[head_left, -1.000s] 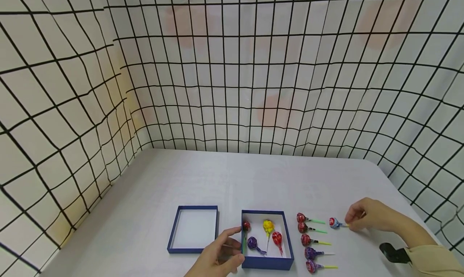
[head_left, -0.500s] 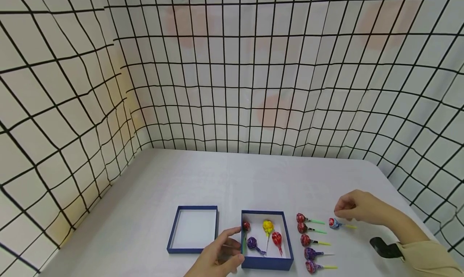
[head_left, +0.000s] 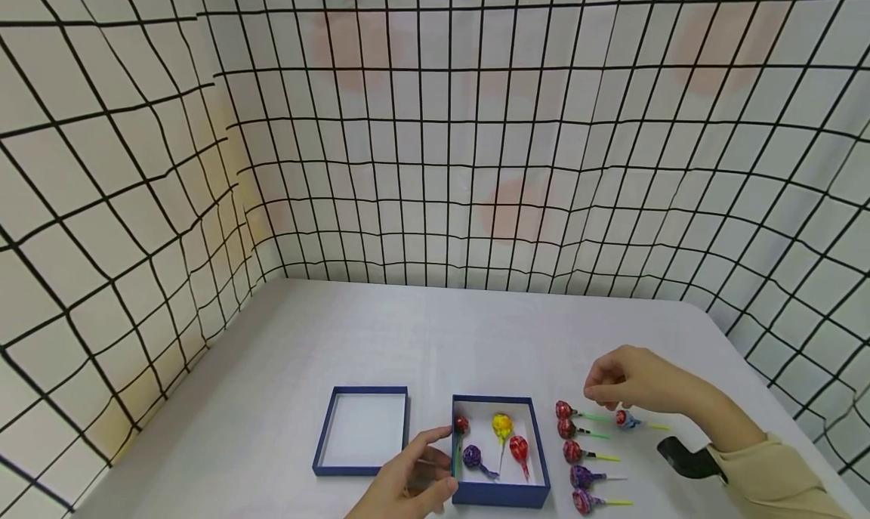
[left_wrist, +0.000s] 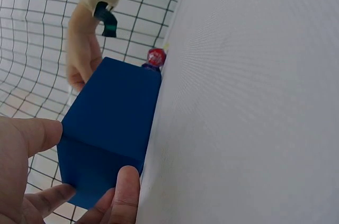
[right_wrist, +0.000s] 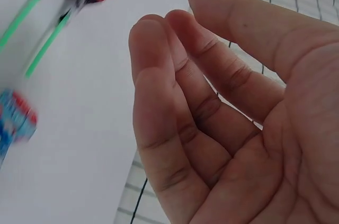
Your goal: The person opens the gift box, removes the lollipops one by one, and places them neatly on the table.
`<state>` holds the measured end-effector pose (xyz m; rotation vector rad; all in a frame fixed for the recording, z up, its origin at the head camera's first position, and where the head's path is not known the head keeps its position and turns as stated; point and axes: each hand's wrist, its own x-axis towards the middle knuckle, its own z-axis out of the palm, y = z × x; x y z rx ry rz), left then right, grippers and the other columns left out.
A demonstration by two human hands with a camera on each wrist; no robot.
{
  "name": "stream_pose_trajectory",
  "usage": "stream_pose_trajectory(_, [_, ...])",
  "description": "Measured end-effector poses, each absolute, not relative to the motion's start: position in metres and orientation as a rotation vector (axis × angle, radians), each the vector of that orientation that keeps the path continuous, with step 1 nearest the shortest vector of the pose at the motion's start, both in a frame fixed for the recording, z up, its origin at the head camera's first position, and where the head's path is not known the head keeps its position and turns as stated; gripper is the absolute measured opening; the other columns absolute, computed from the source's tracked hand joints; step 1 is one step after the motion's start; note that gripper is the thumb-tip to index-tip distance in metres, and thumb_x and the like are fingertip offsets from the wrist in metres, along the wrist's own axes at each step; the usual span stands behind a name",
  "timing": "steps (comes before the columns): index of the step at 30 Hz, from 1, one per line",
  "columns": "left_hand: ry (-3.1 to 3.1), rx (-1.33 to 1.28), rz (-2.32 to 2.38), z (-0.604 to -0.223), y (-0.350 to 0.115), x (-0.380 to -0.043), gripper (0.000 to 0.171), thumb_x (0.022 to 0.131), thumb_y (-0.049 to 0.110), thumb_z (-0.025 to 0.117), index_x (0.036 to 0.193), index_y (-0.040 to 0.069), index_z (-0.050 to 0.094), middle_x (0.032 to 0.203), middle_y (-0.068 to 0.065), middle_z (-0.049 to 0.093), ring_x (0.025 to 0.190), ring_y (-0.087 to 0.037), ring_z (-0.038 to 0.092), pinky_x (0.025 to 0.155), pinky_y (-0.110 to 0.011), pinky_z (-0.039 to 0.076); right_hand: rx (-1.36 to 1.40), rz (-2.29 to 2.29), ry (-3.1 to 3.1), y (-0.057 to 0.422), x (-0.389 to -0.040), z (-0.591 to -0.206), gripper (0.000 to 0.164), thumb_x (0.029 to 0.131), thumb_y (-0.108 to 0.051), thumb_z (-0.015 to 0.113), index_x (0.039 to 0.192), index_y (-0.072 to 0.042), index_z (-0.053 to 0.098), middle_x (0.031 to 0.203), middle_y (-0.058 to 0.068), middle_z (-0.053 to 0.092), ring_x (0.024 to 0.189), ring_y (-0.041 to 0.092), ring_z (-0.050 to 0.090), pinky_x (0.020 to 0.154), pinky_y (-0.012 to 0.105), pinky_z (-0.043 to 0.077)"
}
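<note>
My left hand [head_left: 408,477] holds the near left corner of an open blue box [head_left: 501,494], its fingertips and thumb on the outside walls. In the left wrist view the thumb and fingers spread across the box's blue side [left_wrist: 114,110]. Inside lie a yellow lollipop [head_left: 502,424], a purple lollipop [head_left: 472,456] and two red ones. My right hand [head_left: 639,379] hovers with loosely bent fingers and nothing between them. Just below it lies a blue-and-red lollipop [head_left: 627,419] with a yellow stick. Two dark red lollipops with green sticks, one of them the upper lollipop [head_left: 564,409], lie to its left.
A shallow blue lid [head_left: 362,432], white inside, lies left of the box. Right of the box, several lollipops run in a column, including a red one [head_left: 573,451] and purple ones [head_left: 583,475]. White walls with a black grid [head_left: 435,141] enclose the table.
My right hand has let go of the blue-and-red lollipop's stick, risen and moved left past it. That lollipop stays on the table. The left hand and box have not moved.
</note>
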<state>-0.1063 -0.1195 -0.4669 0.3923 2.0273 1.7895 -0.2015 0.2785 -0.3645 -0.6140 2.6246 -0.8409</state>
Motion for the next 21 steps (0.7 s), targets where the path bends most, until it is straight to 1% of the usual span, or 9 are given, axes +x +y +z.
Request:
stream_pose_trajectory(3, [2.025,0.391,1.793,-0.467,-0.12,-0.106,0.061,0.105,0.026,0.071,0.159,0.01,0.048,0.121,-0.011,0.066,0.108,-0.022,0.07,0.079,-0.028,0.063,-0.633,-0.863,2.598,0.264,-0.2,-0.361,0.016,0.102,-0.025,0.074,0.097,-0.009,0.076,0.074,-0.004,0.07,0.069,0.013,0.064,0.063,0.025,0.056])
stream_pose_trajectory(8, [2.027,0.387,1.791,-0.466,-0.12,-0.106,0.061,0.105,0.026,0.071,0.159,0.011,0.048,0.122,-0.01,0.066,0.107,-0.022,0.07,0.078,-0.028,0.062,-0.68,-0.897,2.544,0.24,-0.199,-0.356,0.015,0.101,-0.024,0.075,0.097,-0.009,0.076,0.076,0.0,0.073,0.068,0.012,0.064,0.063,0.027,0.058])
stream_pose_trajectory(12, [2.026,0.385,1.79,-0.466,-0.12,-0.106,0.06,0.105,0.026,0.071,0.159,0.011,0.048,0.122,-0.01,0.066,0.106,-0.022,0.07,0.078,-0.027,0.062,-0.703,-0.932,2.501,0.224,-0.198,-0.354,0.013,0.101,-0.022,0.075,0.095,-0.01,0.077,0.078,0.002,0.074,0.07,0.015,0.067,0.064,0.028,0.06])
stream_pose_trajectory(17, [2.024,0.388,1.789,-0.466,-0.12,-0.106,0.061,0.105,0.027,0.071,0.159,0.011,0.047,0.122,-0.011,0.066,0.105,-0.021,0.07,0.078,-0.027,0.061,-0.709,-0.967,2.45,0.206,-0.195,-0.353,0.014,0.101,-0.022,0.076,0.096,-0.009,0.077,0.076,-0.001,0.072,0.07,0.018,0.067,0.064,0.03,0.061])
stream_pose_trajectory(21, [2.024,0.405,1.796,-0.467,-0.12,-0.106,0.061,0.106,0.027,0.071,0.159,0.011,0.047,0.122,-0.012,0.066,0.105,-0.021,0.07,0.077,-0.026,0.061,-0.71,-0.972,2.426,0.193,-0.191,-0.351,0.015,0.101,-0.022,0.076,0.095,-0.008,0.078,0.075,-0.002,0.071,0.069,0.015,0.065,0.061,0.03,0.059])
